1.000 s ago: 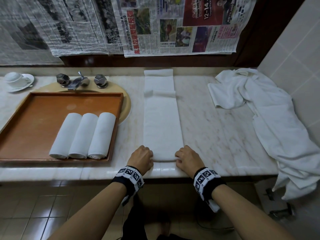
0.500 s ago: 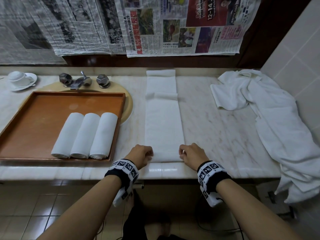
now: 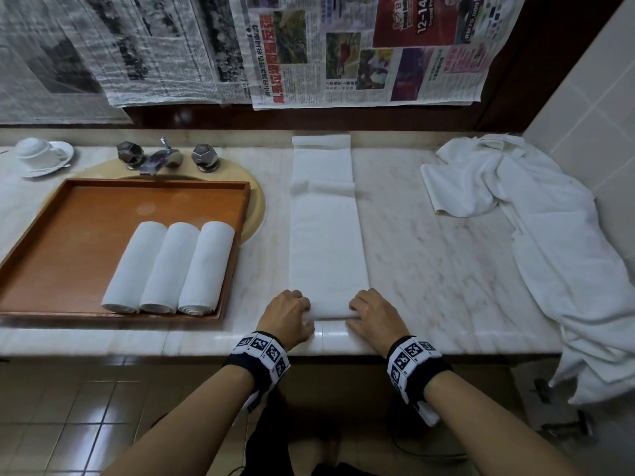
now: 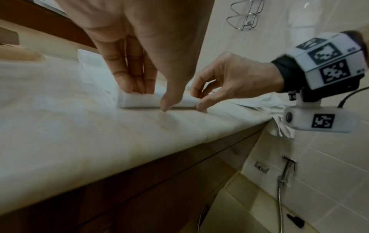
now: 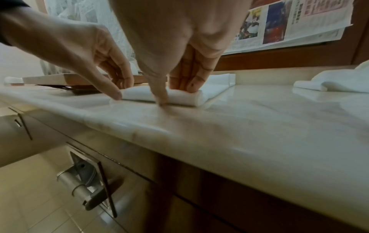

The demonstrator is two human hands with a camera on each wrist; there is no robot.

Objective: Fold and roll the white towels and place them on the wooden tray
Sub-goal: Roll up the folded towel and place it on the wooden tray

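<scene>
Already a small roll, the white towel's (image 3: 326, 242) near end.

Bare forearms; black wristbands (image 3: 258, 360) with white marker cubes

Cup and saucer (image 3: 41, 156) beside faucet (image 3: 164, 159); newspapers (image 3: 360, 49) hang above.

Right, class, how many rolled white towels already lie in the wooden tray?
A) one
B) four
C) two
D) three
D: three rolled towels lie side by side in the wooden tray, while both hands work a fourth on the counter.
</scene>
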